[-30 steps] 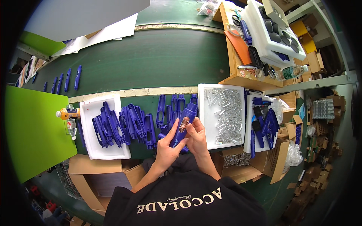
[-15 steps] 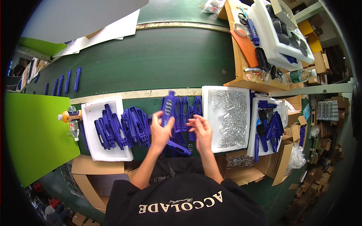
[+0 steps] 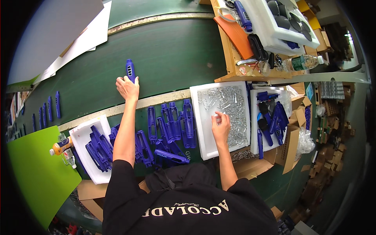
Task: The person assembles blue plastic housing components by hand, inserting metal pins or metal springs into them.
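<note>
My left hand point(image 3: 128, 88) reaches out over the green belt point(image 3: 172, 58), its fingers wrapped round the lower end of a blue plastic handle casing point(image 3: 130, 70). The casing stands out past the fingers, with a row of slots on its upper face. Over the white foam tray point(image 3: 204, 145) of small clear plastic parts point(image 3: 236, 113) is my right hand point(image 3: 221, 124). Its fingers are curled with the tips close together; whatever they may pinch is too small to make out. Between my arms lie several open blue casings point(image 3: 170, 123), and one closed-looking casing point(image 3: 172, 156) lies crosswise nearer me.
At left, a foam tray point(image 3: 102, 178) holds more blue casings, beside bottles point(image 3: 62, 147) and a green board point(image 3: 39, 172). Several casings point(image 3: 58, 105) lie spaced along the belt's left. To the right are a foam tray with assorted blue parts point(image 3: 278, 123) and a wooden shelf point(image 3: 231, 66).
My left hand has carried the blue casing from in front of me forward and left onto the belt. My right hand has moved over the clear parts' tray. The view has shifted.
</note>
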Tool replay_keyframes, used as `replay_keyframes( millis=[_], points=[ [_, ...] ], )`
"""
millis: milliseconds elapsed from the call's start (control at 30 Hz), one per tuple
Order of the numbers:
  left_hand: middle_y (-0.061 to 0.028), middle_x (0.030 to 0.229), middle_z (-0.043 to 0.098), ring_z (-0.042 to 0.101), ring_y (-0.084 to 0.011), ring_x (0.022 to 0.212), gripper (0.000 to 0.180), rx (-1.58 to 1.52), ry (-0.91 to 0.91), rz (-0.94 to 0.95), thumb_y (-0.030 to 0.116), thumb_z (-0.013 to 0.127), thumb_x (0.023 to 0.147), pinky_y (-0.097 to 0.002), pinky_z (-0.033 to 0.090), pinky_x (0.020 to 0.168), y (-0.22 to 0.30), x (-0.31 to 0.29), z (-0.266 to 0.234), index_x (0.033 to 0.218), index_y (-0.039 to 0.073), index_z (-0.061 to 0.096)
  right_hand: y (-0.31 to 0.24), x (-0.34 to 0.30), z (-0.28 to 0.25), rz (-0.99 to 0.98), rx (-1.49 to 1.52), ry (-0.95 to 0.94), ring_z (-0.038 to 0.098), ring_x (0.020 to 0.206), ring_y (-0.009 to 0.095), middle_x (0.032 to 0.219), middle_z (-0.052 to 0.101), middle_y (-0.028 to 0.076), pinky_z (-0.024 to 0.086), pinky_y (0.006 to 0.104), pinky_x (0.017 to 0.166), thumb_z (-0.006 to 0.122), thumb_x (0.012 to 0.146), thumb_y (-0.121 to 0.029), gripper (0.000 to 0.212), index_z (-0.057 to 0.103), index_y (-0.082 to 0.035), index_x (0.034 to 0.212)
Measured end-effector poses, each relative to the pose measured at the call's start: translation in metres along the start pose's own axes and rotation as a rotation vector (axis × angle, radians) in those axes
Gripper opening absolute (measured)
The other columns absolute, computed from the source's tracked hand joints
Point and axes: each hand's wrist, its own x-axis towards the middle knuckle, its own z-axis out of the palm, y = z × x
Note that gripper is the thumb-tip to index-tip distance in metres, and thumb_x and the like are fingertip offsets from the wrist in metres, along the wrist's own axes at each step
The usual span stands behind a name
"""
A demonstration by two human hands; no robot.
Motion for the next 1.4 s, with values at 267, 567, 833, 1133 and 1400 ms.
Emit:
replay_keyframes(
  millis=[267,567,833,1133,1400],
  points=[
    [-0.0225,0.113,0.052,0.057,-0.0407,0.104,0.055,-0.340,-0.256,0.105,0.027,0.073,0.085,-0.0476,0.048,0.089,0.013,-0.128,-0.064,0.125,-0.003,0.050,0.007,0.030,0.047,-0.086,-0.112,0.074,0.059,0.088,0.033,0.096,0.059,0.013,0.048,0.0431,0.079,0.077,0.082,-0.019,0.029,0.067,-0.005,0.105],
    [-0.0240,0.109,0.056,0.057,-0.0414,0.104,0.051,-0.346,-0.356,-0.029,0.018,0.074,0.078,-0.0465,0.048,0.092,-0.005,-0.203,-0.093,0.119,-0.006,0.056,-0.026,-0.007,0.018,-0.189,0.123,0.101,0.059,0.085,0.023,0.098,0.058,0.010,0.050,0.0350,0.075,0.077,0.081,-0.010,0.023,0.066,-0.004,0.101],
    [-0.0105,0.101,0.067,0.068,-0.0193,0.091,0.021,-1.606,-0.542,-0.477,0.005,0.072,0.088,-0.0338,0.056,0.084,0.017,-0.200,-0.186,0.103,0.001,0.058,-0.091,-0.077,-0.023,0.270,1.027,-0.356,0.064,0.084,0.009,0.093,0.069,0.003,0.051,0.0225,0.074,0.076,0.085,-0.002,0.018,0.064,-0.003,0.098],
    [-0.0143,0.103,0.069,0.070,-0.0272,0.096,0.021,-1.837,-0.738,-0.861,0.018,0.068,0.094,-0.0435,0.058,0.086,0.033,-0.249,-0.232,0.108,0.003,0.063,-0.119,-0.107,-0.038,-0.104,1.001,-0.592,0.065,0.103,0.017,0.125,0.060,0.016,0.055,0.0279,0.087,0.071,0.086,0.006,0.015,0.064,0.002,0.098],
    [-0.0293,0.134,0.052,0.064,-0.0419,0.110,0.084,-2.033,-1.505,-0.277,0.057,0.057,0.093,-0.0456,0.058,0.086,-0.029,-0.239,-0.254,0.147,-0.003,0.032,-0.122,-0.088,-0.090,-0.442,0.485,-0.695,0.068,0.097,0.022,0.107,0.069,0.011,0.055,0.0315,0.084,0.075,0.078,0.002,0.013,0.068,-0.003,0.088]
  ],
)
